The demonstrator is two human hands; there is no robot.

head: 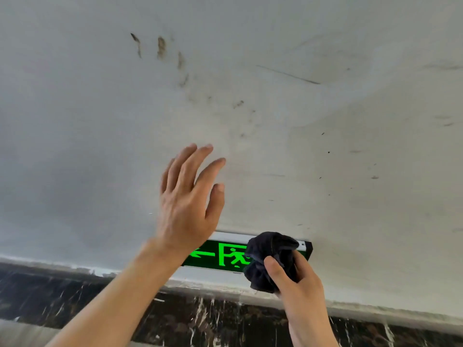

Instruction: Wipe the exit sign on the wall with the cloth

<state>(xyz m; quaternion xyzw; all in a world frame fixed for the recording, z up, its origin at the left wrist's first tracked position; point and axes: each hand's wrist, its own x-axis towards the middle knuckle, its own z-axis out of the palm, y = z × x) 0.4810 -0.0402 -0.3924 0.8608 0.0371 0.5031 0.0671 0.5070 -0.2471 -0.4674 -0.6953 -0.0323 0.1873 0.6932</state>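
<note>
The exit sign [223, 255] is a low box with a silver frame and glowing green symbols on black, fixed to the white wall just above the baseboard. A bunched dark cloth [269, 256] is pressed against the sign's right part and hides it. My right hand [295, 284] is shut on the cloth from below. My left hand [190, 199] is raised in front of the wall above the sign's left end, fingers spread, holding nothing. Its wrist covers the sign's left edge.
The white wall [325, 146] carries dark smudges and scratch marks above the sign. A black marble baseboard [225, 321] with white veins runs along the bottom, and a strip of grey floor shows at the lower left.
</note>
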